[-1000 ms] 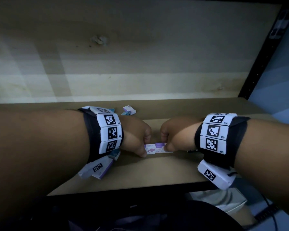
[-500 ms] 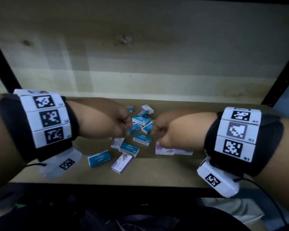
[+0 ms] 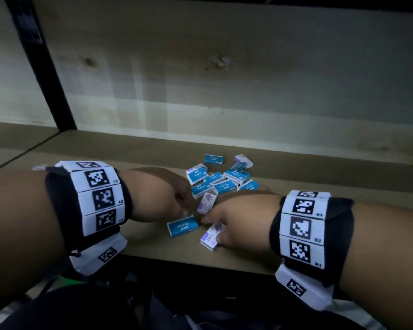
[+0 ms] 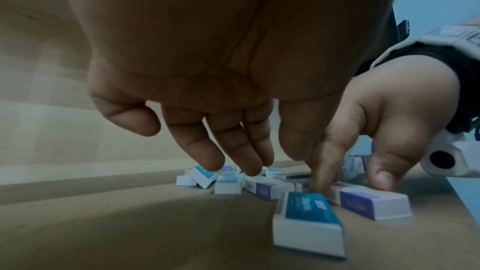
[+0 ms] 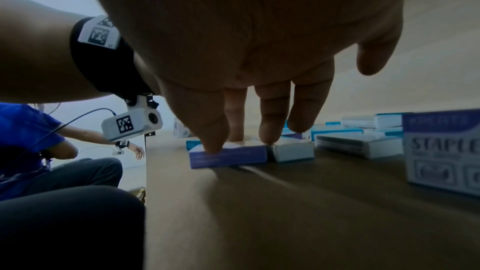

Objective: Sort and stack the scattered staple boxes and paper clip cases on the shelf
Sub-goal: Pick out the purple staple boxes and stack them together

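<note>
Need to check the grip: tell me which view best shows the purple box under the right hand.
The left wrist view: the purple box lies in full side view, the right hand pinching it. The head view shows its top, half covered. The right wrist view shows only one edge beneath fingertips.

A pale wooden back panel with two dark knots rises behind the shelf board. A black metal upright stands against the panel's left part. Left of the upright, in the right wrist view, a seated second person in a blue shirt extends one arm sideways.
</note>
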